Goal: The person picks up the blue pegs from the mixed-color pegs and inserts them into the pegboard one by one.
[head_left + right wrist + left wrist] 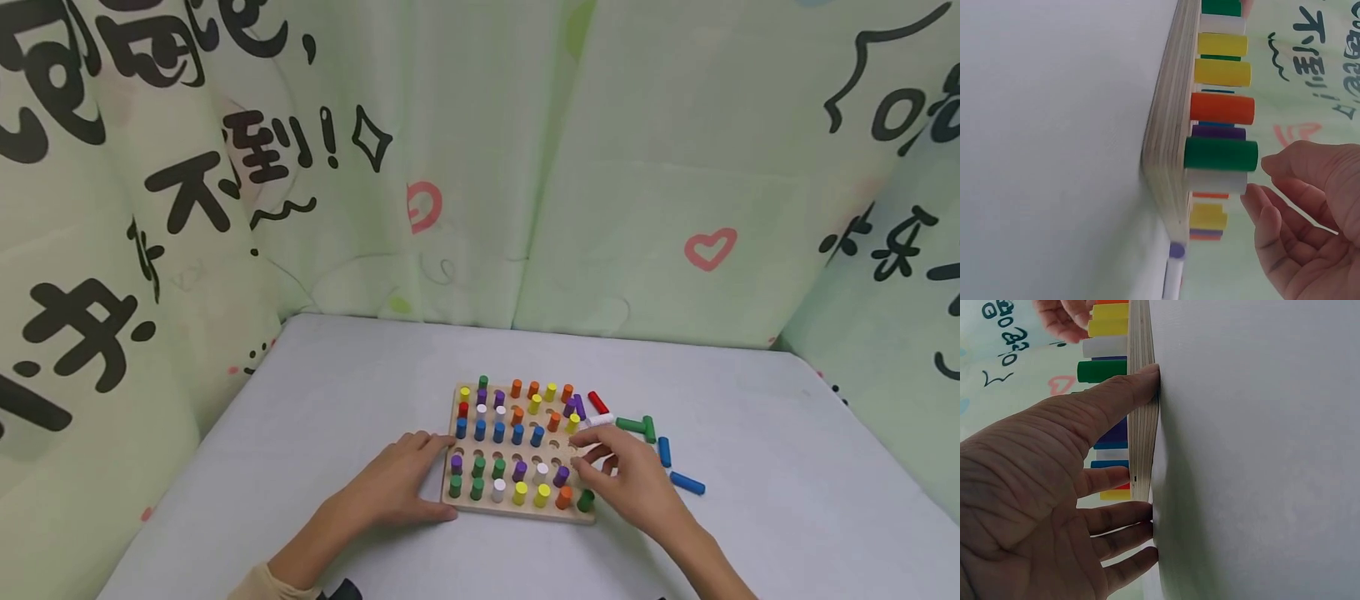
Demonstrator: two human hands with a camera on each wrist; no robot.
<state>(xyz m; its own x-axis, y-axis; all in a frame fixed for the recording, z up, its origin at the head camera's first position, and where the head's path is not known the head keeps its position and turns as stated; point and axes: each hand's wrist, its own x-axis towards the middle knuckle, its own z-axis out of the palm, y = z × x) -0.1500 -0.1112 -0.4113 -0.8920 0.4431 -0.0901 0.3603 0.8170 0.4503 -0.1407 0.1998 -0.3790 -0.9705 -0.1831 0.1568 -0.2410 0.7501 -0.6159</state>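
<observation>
A wooden pegboard holds rows of coloured pegs, among them a row of blue pegs. My left hand rests at the board's left side, thumb on the front edge, fingers fairly straight along the left edge. Over the board's right side is my right hand, thumb and index finger apart with nothing seen between them. Its fingertips are close to a green peg at the near right corner and a white peg just behind that one. The right hand hides part of the board in the head view.
Loose pegs lie right of the board: a red peg, a white peg, two green pegs and two blue pegs. A purple peg is at the board's right edge. A printed curtain surrounds the white table.
</observation>
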